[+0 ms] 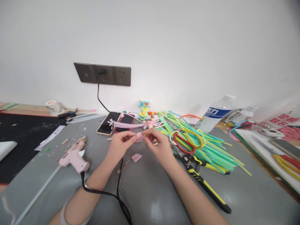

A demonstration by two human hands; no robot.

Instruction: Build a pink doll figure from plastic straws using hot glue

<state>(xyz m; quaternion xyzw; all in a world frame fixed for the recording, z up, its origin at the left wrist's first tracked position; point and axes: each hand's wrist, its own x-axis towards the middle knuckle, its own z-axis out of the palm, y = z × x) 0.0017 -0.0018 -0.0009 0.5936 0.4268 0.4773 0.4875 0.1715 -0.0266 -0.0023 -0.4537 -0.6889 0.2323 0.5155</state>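
Between the fingertips of my left hand (123, 141) and my right hand (156, 141) is a small pink pipe-cleaner piece (140, 136). Both hands pinch it from either side, above the grey table mat. Below it on the mat lies another short pink fuzzy piece (136, 157). Just beyond my fingers rests a bundle of long pink pipe cleaners (127, 125), with a pinkish knot at its right end. Behind that stands a small yellow and blue pipe-cleaner figure (144, 110). My fingers partly hide the piece they hold.
On the left lies a pink glue gun (74, 157); its black cable (103, 192) passes over my left forearm. Two phones (109, 124) lie behind my hands. To the right are green and yellow pipe cleaners (211, 153), pliers (207, 190) and a bottle (214, 114). Sockets (103, 74) are on the wall.
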